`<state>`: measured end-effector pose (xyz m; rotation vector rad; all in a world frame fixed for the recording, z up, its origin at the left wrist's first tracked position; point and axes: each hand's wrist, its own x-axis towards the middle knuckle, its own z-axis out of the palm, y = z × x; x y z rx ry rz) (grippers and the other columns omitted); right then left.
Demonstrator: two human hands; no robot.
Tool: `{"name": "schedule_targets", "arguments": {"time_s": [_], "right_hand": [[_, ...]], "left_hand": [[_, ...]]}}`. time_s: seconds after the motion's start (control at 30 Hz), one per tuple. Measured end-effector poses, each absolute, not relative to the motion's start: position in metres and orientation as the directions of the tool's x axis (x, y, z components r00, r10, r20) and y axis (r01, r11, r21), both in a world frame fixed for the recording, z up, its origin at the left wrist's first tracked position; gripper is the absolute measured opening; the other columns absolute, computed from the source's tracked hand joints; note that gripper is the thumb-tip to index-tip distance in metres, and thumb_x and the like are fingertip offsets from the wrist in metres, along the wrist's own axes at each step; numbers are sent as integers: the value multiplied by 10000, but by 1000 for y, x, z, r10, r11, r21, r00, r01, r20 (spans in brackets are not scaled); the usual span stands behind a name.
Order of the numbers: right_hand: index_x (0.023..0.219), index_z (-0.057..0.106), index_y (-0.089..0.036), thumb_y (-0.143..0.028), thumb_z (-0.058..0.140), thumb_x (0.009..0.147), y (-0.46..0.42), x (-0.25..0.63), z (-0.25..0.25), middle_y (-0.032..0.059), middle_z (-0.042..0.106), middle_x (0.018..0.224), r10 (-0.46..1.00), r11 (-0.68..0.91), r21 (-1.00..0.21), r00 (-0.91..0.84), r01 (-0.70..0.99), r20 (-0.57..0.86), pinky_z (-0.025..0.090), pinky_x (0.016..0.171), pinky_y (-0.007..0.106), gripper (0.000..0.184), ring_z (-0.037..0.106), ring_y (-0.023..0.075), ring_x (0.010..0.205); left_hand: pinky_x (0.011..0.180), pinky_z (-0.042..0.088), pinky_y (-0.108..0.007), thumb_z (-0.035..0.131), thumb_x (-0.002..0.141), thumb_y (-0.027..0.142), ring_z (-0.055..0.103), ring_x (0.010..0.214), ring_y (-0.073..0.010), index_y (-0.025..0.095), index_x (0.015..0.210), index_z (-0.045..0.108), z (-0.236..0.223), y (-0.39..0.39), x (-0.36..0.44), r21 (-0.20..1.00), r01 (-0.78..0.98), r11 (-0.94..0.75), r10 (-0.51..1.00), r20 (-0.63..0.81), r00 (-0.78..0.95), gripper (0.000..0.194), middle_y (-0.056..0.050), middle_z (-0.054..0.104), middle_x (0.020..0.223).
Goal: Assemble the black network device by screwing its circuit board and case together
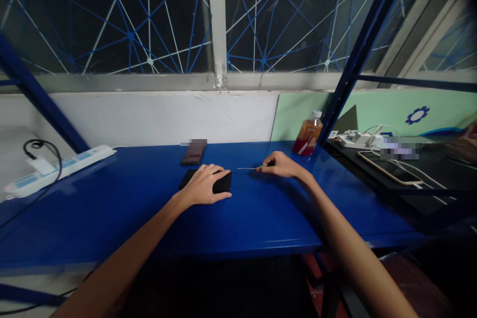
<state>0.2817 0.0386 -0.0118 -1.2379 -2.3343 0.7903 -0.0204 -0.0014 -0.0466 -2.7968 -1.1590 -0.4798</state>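
My left hand [204, 185] lies over a flat black rectangular device [222, 185] on the blue table. Its fingers reach across the top and its thumb is at the near right edge, holding the device down. Much of the device is hidden under the palm. To the right, my right hand [278, 165] pinches a thin screwdriver-like tool [246, 168] with a bit of green at its grip. Its slim metal shaft points left toward the device, with a gap between them. A few tiny dark specks lie beneath the shaft, too small to name.
Behind my left hand lies a dark phone [194, 153]. A bottle of reddish drink [308, 134] stands at the back right. The white power strip [63, 171] with a black cable is at left. On the black table at right, a charging phone [389, 168] lies near a person's blurred hand [467, 143].
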Motion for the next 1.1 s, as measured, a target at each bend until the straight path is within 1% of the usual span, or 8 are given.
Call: {"name": "schedule_targets", "arguments": {"time_s": [0.17,0.23,0.37,0.57,0.67,0.8,0.97,1.1], "right_hand": [[608,672,-155,-491,630,760,36,280,-13,18,594,529,794,399,-698,-605,595,-62,344,461,248,372,487,110,466],[620,693,-153,-469,637,750,35,277,-15,24,614,540,787,395,-700,-612,595,-75,359,470,243,347,510,114,477],[607,692,-150,-448,627,753,34,267,-19,18,611,534,778,428,-703,-627,568,-33,362,488,238,338,505,111,489],[597,671,-143,-479,608,775,32,259,-21,18,593,534,781,461,-710,-624,532,40,353,496,241,386,484,108,498],[589,661,-142,-485,611,775,32,259,-21,15,585,526,784,463,-706,-619,536,44,341,488,241,393,472,106,495],[614,673,-141,-453,622,772,31,260,-18,13,586,529,790,448,-719,-611,532,40,340,488,239,353,464,102,495],[576,651,-139,-451,621,769,30,259,-15,4,557,503,796,436,-727,-604,530,38,317,472,240,368,430,93,475],[594,662,-136,-432,619,776,30,259,-16,5,574,517,785,451,-714,-618,535,32,318,476,237,350,441,93,479]], "left_hand": [[938,395,-495,496,839,687,556,1102,-314,239,1346,527,-48,2,-21,47,716,-697,686,336,645,677,-118,614,1230],[939,401,-497,501,848,672,556,1109,-316,226,1333,543,-49,4,-23,49,724,-688,687,365,628,660,-123,615,1233],[938,414,-493,510,865,643,553,1124,-312,218,1319,558,-49,6,-26,69,737,-672,690,420,590,623,-126,611,1243],[949,418,-500,506,874,637,544,1141,-298,229,1320,547,-45,5,-28,119,754,-646,707,465,533,606,-112,597,1282],[942,422,-503,515,871,630,549,1132,-300,239,1320,550,-44,5,-28,124,744,-656,702,463,542,596,-112,603,1269],[941,424,-504,524,871,621,549,1134,-303,230,1322,549,-44,4,-28,127,744,-656,704,459,542,598,-118,602,1271],[930,430,-496,522,873,623,550,1130,-298,227,1318,549,-44,4,-28,119,736,-666,692,467,551,596,-117,606,1266],[937,425,-496,521,876,619,546,1139,-300,215,1324,545,-44,4,-27,117,742,-660,697,465,546,604,-122,601,1273]]}}
